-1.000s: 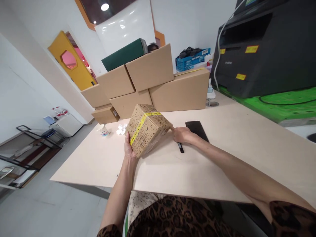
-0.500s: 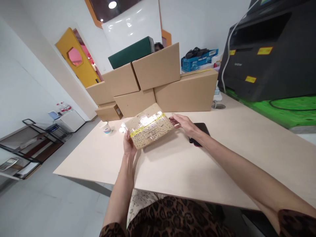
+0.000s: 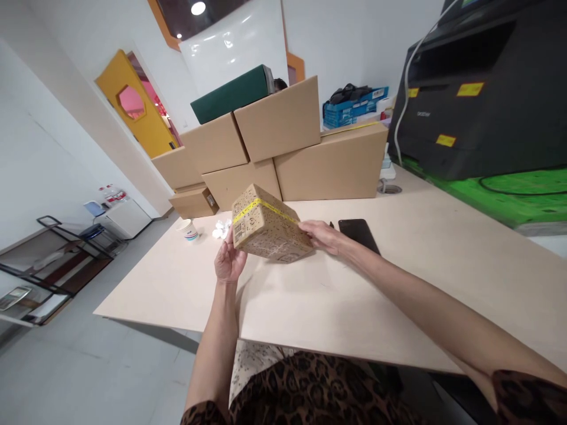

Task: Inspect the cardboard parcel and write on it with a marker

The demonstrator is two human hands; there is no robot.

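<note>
Paper cup: a white paper cup (image 3: 188, 231) stands on the pale tabletop (image 3: 168, 283), left of the left-hand grip.
Crumpled tissue: a white crumpled tissue (image 3: 221, 229) lies just beyond the left hand, near its fingers.
Left hand: the left hand (image 3: 230, 261) is palm up, fingers curved against the box's left end. It probably bears weight from below; whether it pinches or only props, I cannot tell.
Box: the speckled cardboard box (image 3: 270, 227) is between the two hands, tilted and apparently raised off the tabletop. Support at opposite ends likely steadies that tilt and leaves its faces uncovered. It is tan, sprinkled with small dark marks, with bright yellow tape (image 3: 259, 202) across it, printing on the left end and a glossy sheen on the near face.
Right hand: the right hand (image 3: 325, 236) closes its fingers on the box's right end, seemingly to keep it from tipping.
Smartphone: a black smartphone (image 3: 358, 232) lies flat just past the right hand, partly hidden by the forearm.
Printer: a large dark printer (image 3: 465, 118) stands well right of the right-hand grip.
</note>
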